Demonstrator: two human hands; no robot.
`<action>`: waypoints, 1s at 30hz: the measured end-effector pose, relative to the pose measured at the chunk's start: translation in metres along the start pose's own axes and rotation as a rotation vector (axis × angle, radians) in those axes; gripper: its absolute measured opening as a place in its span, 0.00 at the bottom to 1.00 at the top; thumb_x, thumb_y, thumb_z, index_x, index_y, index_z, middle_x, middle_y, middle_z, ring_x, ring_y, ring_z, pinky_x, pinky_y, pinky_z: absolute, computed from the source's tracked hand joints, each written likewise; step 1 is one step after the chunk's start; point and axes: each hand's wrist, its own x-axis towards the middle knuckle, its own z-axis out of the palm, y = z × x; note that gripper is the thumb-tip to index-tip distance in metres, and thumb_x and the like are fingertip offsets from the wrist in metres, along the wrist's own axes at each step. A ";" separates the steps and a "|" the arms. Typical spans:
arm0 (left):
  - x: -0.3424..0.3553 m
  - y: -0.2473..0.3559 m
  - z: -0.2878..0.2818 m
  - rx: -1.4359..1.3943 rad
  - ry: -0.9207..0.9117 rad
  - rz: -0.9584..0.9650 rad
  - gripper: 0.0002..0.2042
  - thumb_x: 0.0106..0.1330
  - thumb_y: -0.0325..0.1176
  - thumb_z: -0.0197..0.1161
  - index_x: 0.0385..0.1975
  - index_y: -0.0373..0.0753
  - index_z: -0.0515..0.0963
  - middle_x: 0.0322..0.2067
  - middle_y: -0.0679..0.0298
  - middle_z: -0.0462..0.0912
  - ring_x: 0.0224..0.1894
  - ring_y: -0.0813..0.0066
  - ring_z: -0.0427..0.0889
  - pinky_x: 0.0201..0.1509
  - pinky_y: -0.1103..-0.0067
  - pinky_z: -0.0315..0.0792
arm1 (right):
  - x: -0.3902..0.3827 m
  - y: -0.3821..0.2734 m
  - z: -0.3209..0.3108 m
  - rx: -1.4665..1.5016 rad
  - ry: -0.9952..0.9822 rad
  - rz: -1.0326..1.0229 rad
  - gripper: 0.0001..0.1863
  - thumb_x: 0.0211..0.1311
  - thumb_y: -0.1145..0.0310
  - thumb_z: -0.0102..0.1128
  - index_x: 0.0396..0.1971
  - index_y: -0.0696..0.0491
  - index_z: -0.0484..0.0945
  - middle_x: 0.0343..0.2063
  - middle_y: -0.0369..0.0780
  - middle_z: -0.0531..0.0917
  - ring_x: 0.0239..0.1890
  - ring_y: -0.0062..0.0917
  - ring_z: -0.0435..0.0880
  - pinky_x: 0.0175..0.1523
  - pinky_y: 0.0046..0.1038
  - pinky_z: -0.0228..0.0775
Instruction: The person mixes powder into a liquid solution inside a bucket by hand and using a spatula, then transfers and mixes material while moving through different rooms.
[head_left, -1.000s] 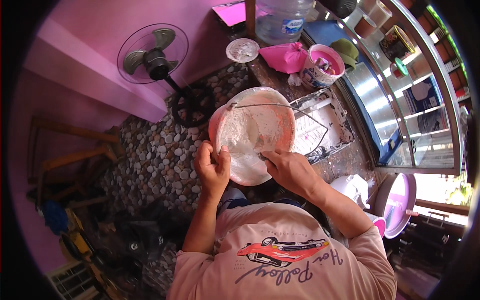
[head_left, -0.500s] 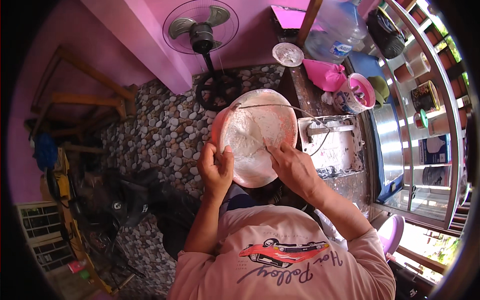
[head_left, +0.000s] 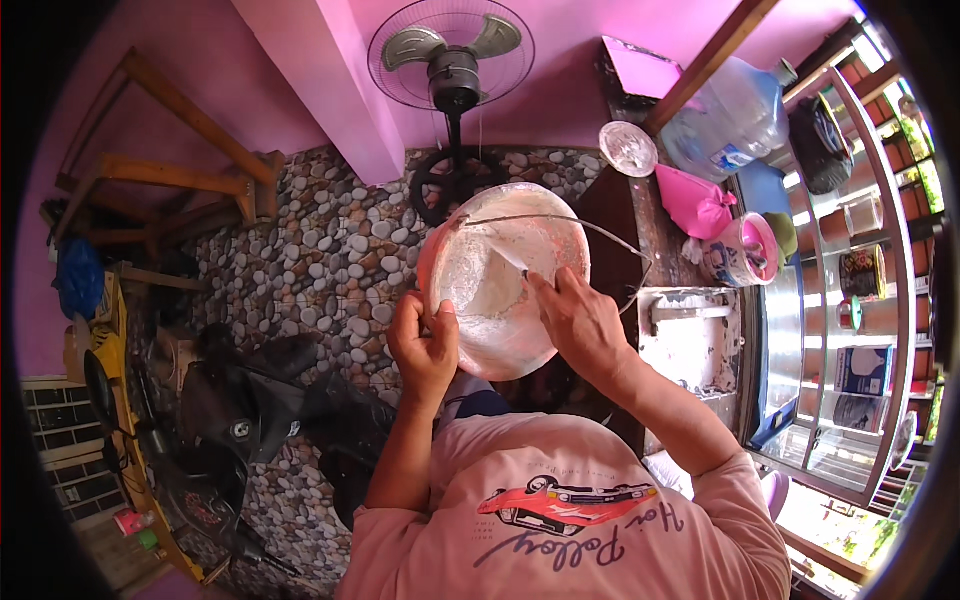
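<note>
A round bucket (head_left: 475, 335), its inside smeared with whitish paste and its outside pinkish, is tipped toward me in front of my body. My left hand (head_left: 425, 345) grips its left rim, thumb inside the edge and fingers behind. Closed round the handle of a putty knife, my right hand (head_left: 588, 325) reaches over the right rim. The putty knife's pale blade (head_left: 508, 252) points up and left across the inner wall; most of its handle is hidden by my fingers. A thin wire bail (head_left: 612, 233) arches over the bucket's far right side.
Right of the bucket, a white-smeared paint tray (head_left: 690, 345) lies on a dark table with a small pail (head_left: 742, 250), a pink bag (head_left: 697, 203) and a smeared lid (head_left: 628, 148). A glass cabinet stands beyond. Ahead is a standing fan (head_left: 455, 80); a motorbike (head_left: 250, 410) is at left.
The putty knife's blade has shifted up and left inside the bucket and shows more plainly. My left hand keeps its hold on the rim. The surroundings have shifted slightly as my head turned.
</note>
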 end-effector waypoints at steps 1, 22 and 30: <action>0.008 -0.005 -0.005 0.002 0.003 -0.003 0.14 0.63 0.30 0.63 0.21 0.37 0.63 0.16 0.66 0.61 0.19 0.76 0.60 0.23 0.76 0.57 | 0.010 -0.003 0.005 0.001 -0.003 -0.004 0.19 0.58 0.73 0.53 0.51 0.58 0.73 0.35 0.45 0.75 0.38 0.36 0.81 0.34 0.36 0.78; 0.089 -0.061 -0.136 0.076 0.303 -0.004 0.12 0.61 0.29 0.62 0.23 0.37 0.65 0.17 0.66 0.64 0.19 0.75 0.62 0.23 0.77 0.59 | 0.153 -0.109 0.028 0.198 -0.163 -0.303 0.13 0.61 0.69 0.56 0.46 0.53 0.77 0.32 0.47 0.79 0.32 0.43 0.83 0.34 0.39 0.77; 0.102 -0.069 -0.171 0.146 0.448 -0.035 0.12 0.62 0.29 0.63 0.23 0.37 0.66 0.17 0.65 0.65 0.19 0.75 0.63 0.24 0.77 0.60 | 0.199 -0.147 0.060 0.287 -0.151 -0.410 0.15 0.61 0.70 0.55 0.46 0.59 0.74 0.32 0.51 0.80 0.29 0.47 0.82 0.34 0.41 0.77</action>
